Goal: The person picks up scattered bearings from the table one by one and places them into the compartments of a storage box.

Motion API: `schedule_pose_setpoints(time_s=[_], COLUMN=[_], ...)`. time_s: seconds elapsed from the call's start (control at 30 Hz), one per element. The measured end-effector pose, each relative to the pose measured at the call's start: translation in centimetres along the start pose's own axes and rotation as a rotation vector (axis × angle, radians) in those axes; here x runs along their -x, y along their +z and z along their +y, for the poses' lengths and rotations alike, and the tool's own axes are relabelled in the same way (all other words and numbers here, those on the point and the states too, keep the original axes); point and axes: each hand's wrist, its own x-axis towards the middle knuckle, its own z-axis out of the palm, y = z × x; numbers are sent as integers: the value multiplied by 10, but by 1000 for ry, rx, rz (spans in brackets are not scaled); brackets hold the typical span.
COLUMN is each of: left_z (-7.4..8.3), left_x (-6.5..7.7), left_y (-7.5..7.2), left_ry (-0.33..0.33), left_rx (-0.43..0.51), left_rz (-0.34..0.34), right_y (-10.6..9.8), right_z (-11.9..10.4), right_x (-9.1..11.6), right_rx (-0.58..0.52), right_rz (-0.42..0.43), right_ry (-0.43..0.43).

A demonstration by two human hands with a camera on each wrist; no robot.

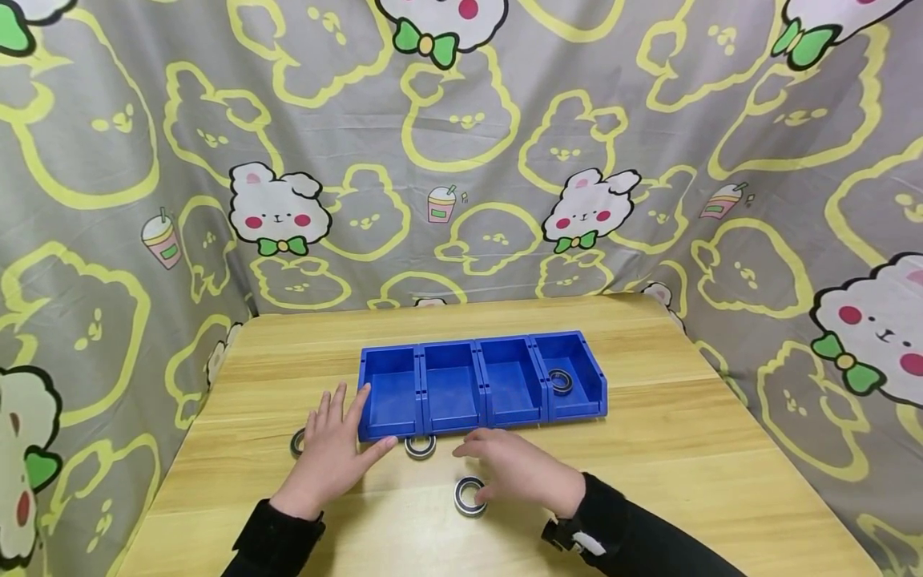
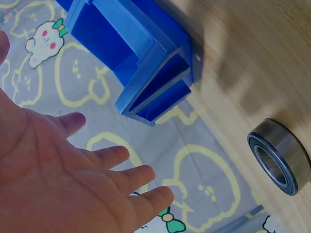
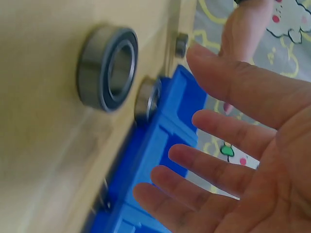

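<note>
A ring-shaped ball bearing (image 1: 460,500) lies on the table beside my right hand (image 1: 530,473), whose fingers are slightly bent and hold nothing. In the right wrist view those fingers are spread, with the bearing (image 3: 90,73) apart from them. My left hand (image 1: 332,449) spreads its fingers by the left end of the blue bin row (image 1: 453,426); the left wrist view has a gap between palm and bin (image 2: 160,48). A second bearing (image 1: 421,456) sits against the bins' front. Another bearing (image 1: 294,443) is partly hidden behind my left hand. The rightmost bin contains one bearing (image 1: 561,393).
The blue row has several open-front compartments standing side by side on the wooden table (image 1: 692,481). A patterned cloth curtain (image 1: 490,264) rises behind the table's back edge and along both sides.
</note>
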Motion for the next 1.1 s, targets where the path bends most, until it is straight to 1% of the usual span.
schedule_pose_setpoints(time_s=[0.17, 0.37, 0.57, 0.87, 0.97, 1.1], left_z=[-1, -2, -3, -3, -4, -6], left_x=[0, 0, 2, 5, 4, 3], left_y=[0, 1, 4, 8, 7, 7], left_ry=[3, 22, 25, 16, 19, 13], left_rx=[8, 9, 8, -7, -10, -10], left_rz=[-6, 2, 9, -5, 2, 9], right_y=[14, 26, 35, 42, 43, 47], right_z=[-5, -11, -12, -10, -10, -11], right_x=[-3, -3, 1, 2, 0, -1], right_rx=[40, 78, 108, 142, 170, 215], right_rz=[-15, -44, -35, -63, -59, -21], right_ry=[-46, -63, -86, -69, -70, -85])
